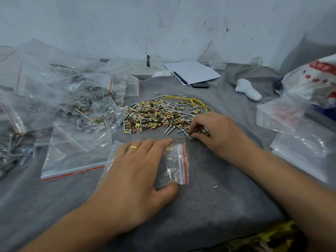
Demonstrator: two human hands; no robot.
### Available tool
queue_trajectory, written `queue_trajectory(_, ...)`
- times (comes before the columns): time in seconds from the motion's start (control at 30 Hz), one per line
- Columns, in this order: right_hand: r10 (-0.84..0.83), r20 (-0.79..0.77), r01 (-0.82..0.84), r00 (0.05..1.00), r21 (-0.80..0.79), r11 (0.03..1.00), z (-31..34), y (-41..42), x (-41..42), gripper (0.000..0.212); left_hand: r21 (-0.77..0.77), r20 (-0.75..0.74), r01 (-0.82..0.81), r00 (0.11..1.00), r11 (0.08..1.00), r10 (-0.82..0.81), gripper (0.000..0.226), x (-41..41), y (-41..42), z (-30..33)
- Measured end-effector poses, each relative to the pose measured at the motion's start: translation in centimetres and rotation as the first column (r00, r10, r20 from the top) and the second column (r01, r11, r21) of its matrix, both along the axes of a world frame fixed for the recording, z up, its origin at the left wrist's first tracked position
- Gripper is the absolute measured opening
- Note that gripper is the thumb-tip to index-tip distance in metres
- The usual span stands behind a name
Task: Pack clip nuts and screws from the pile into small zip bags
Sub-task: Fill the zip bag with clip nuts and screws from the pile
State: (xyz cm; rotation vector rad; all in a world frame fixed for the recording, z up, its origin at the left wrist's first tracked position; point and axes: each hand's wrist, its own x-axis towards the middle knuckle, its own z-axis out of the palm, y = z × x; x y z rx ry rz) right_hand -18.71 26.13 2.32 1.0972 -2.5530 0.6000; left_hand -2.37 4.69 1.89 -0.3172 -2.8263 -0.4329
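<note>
A pile of brass-coloured clip nuts and silver screws [156, 115] lies on the grey cloth [209, 206] at the centre. My left hand [134, 175], with a gold ring, lies flat with straight fingers on a small clear zip bag [174, 164] that has a red strip along its right edge. My right hand [216, 131] is at the pile's right end, its fingers curled and pinching several screws [192, 134] against the cloth.
Many filled zip bags [81, 99] are heaped at the left, with a larger flat bag [76, 153] beside my left hand. Flat bags [283, 115] lie at the right. A yellow wire [198, 102], white paper with a pen [192, 71] and a white object [248, 90] lie behind.
</note>
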Motion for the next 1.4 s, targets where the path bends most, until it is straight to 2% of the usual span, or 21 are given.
queue_trajectory(0.17,-0.010,-0.062,0.011,0.998,0.014,1.000,-0.2,-0.2,0.5,0.016,0.130,0.005,0.010,1.000,0.991,-0.011,0.081,-0.2,-0.3,0.2)
queue_trajectory(0.27,-0.040,-0.066,0.039,0.997,-0.007,0.999,-0.4,0.0,0.7,0.017,0.143,0.002,0.020,1.000,0.990,-0.020,0.081,-0.2,-0.4,0.2)
queue_trajectory(0.33,-0.084,0.044,0.091,0.995,-0.196,0.976,-0.2,0.0,0.8,0.019,0.150,-0.001,0.024,1.000,0.988,-0.024,0.081,-0.3,-0.3,0.1)
queue_trajectory(0.37,-0.083,0.176,0.140,0.981,-0.343,0.929,0.1,-0.1,1.0,0.020,0.157,-0.002,0.024,1.000,0.987,-0.024,0.081,-0.4,-0.4,0.1)
queue_trajectory(0.43,0.105,0.487,0.260,0.867,-0.621,0.740,1.0,-0.4,1.8,0.021,0.169,-0.005,0.027,1.000,0.985,-0.027,0.080,-0.5,-0.4,0.1)
queue_trajectory(0.5,0.322,0.608,0.360,0.725,-0.734,0.576,1.7,-0.3,2.9,0.024,0.186,-0.005,0.033,0.999,0.982,-0.032,0.082,-0.5,-0.5,0.0)
queue_trajectory(0.57,0.439,0.633,0.387,0.637,-0.756,0.528,2.3,-0.1,4.1,0.029,0.221,-0.011,0.037,0.999,0.975,-0.035,0.086,-0.6,-0.6,-0.1)
queue_trajectory(0.63,0.508,0.645,0.388,0.571,-0.757,0.525,2.8,0.1,5.2,0.034,0.292,-0.033,0.031,0.999,0.956,-0.023,0.089,-0.8,-0.6,-0.2)
queue_trajectory(0.73,0.537,0.659,0.375,0.526,-0.747,0.549,3.0,0.1,6.3,0.035,0.383,-0.070,0.024,0.998,0.923,0.003,0.090,-1.1,-0.6,-0.4)
queue_trajectory(0.8,0.492,0.659,0.306,0.568,-0.724,0.618,2.9,-0.2,6.9,0.035,0.397,-0.090,0.027,0.996,0.917,0.009,0.088,-1.2,-0.6,-0.5)
queue_trajectory(0.87,0.409,0.620,0.191,0.670,-0.676,0.712,2.6,-0.7,7.8,0.032,0.391,-0.104,0.031,0.995,0.920,0.011,0.088,-1.2,-0.6,-0.6)
queue_trajectory(0.97,0.272,0.463,0.052,0.844,-0.576,0.816,1.8,-1.7,9.1,0.025,0.364,-0.090,0.031,0.996,0.931,0.002,0.090,-1.0,-0.5,-0.7)
queue_trajectory(1.03,0.204,0.342,-0.005,0.918,-0.503,0.864,1.4,-2.3,9.5,0.026,0.332,-0.085,0.059,0.996,0.941,-0.032,0.089,-1.1,-0.5,-0.6)
queue_trajectory(1.07,0.190,0.307,-0.022,0.932,-0.475,0.879,1.3,-2.6,9.7,0.026,0.323,-0.085,0.079,0.995,0.943,-0.055,0.086,-1.1,-0.4,-0.5)
queue_trajectory(1.2,0.228,0.339,-0.037,0.913,-0.487,0.872,1.3,-2.8,10.1,0.027,0.299,-0.102,0.137,0.989,0.944,-0.111,0.065,-1.2,-0.2,-0.4)
queue_trajectory(1.27,0.237,0.312,-0.058,0.920,-0.489,0.870,1.3,-2.8,10.1,0.029,0.293,-0.110,0.139,0.988,0.946,-0.110,0.062,-1.3,-0.2,-0.4)
queue_trajectory(1.4,0.223,0.236,-0.098,0.946,-0.449,0.888,1.1,-2.9,10.1,0.031,0.373,-0.124,0.150,0.986,0.916,-0.111,0.059,-1.2,-0.2,-0.3)
